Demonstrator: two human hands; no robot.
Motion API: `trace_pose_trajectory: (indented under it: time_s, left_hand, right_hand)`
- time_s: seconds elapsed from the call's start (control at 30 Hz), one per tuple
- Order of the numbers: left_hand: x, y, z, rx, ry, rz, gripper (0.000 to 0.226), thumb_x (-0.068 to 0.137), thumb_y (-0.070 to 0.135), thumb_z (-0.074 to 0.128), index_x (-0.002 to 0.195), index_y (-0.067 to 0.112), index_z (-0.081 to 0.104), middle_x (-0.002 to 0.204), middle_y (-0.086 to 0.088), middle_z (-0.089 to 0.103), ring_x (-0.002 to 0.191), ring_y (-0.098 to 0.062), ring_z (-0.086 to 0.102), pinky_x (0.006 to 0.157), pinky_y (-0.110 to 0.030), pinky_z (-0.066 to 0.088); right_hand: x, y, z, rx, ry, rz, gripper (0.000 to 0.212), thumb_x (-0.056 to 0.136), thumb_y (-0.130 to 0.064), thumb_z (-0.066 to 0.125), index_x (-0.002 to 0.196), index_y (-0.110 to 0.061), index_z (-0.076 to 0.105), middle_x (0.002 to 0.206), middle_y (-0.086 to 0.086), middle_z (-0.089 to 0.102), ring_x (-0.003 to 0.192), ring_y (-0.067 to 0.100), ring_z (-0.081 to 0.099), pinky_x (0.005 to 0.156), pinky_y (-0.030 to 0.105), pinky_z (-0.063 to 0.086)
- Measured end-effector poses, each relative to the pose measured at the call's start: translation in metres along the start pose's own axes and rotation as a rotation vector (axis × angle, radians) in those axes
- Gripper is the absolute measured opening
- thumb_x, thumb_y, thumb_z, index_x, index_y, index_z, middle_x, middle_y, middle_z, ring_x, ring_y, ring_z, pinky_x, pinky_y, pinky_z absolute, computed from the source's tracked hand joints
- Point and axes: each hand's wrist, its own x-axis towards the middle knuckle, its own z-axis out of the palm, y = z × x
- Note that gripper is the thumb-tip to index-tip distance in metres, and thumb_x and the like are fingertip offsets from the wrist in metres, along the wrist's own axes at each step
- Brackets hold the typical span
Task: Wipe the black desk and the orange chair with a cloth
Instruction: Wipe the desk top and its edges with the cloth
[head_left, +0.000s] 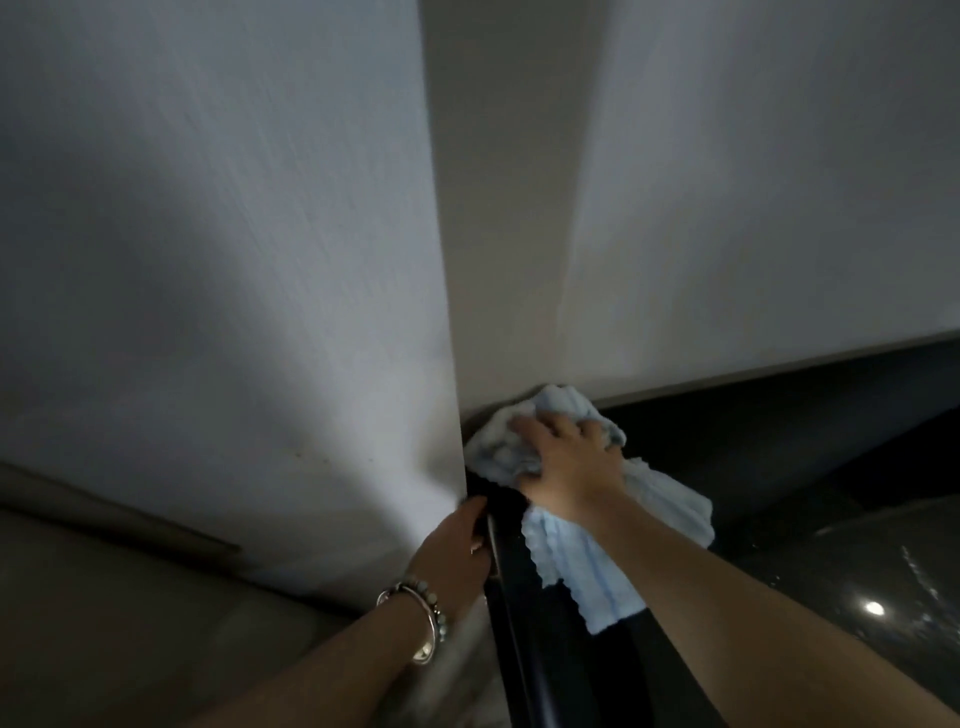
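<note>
The glossy black desk (810, 467) fills the lower right and runs into a wall corner. A light blue ribbed cloth (576, 561) lies bunched on its far left corner. My right hand (566, 462) presses down on the cloth with fingers spread over it. My left hand (457, 545), with bracelets on the wrist, grips the desk's left edge just below the cloth. The orange chair is out of view.
White walls (218, 260) meet at a protruding corner directly above the cloth and close in on the desk's back and left sides. A beige floor (130, 623) lies at lower left. A lamp reflection glints on the desk at right.
</note>
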Motion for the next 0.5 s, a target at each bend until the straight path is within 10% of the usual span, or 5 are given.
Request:
trace_pose_trajectory:
  time_s: [0.1, 0.27, 0.5]
  left_hand:
    - [0.001, -0.008, -0.004, -0.041, 0.037, -0.062, 0.047, 0.088, -0.004, 0.040, 0.128, 0.019, 0.048, 0.110, 0.002, 0.058, 0.086, -0.014, 0.056, 0.063, -0.011, 0.039]
    - [-0.007, -0.021, -0.004, -0.115, 0.054, -0.118, 0.046, 0.086, -0.009, 0.039, 0.122, 0.018, 0.052, 0.102, 0.004, 0.056, 0.100, -0.020, 0.059, 0.081, -0.018, 0.039]
    - [-0.019, -0.022, -0.001, -0.222, 0.068, -0.119, 0.043, 0.086, -0.010, 0.038, 0.117, 0.015, 0.053, 0.103, -0.001, 0.059, 0.093, -0.020, 0.060, 0.085, -0.024, 0.045]
  right_hand:
    - [-0.002, -0.015, 0.004, -0.067, -0.102, -0.012, 0.061, 0.087, -0.045, 0.051, 0.141, -0.049, 0.023, 0.155, -0.008, 0.003, 0.138, 0.041, 0.004, 0.107, 0.061, 0.017]
    - [-0.052, -0.019, 0.039, -0.163, 0.201, -0.245, 0.042, 0.046, -0.045, 0.078, 0.086, -0.036, 0.069, 0.115, -0.007, 0.061, 0.105, 0.031, 0.039, 0.066, 0.050, 0.050]
    - [-0.093, -0.009, 0.029, -0.064, 0.279, -0.324, 0.024, 0.049, -0.042, 0.054, 0.064, -0.029, 0.067, 0.084, -0.010, 0.066, 0.067, 0.028, 0.062, 0.054, 0.039, 0.052]
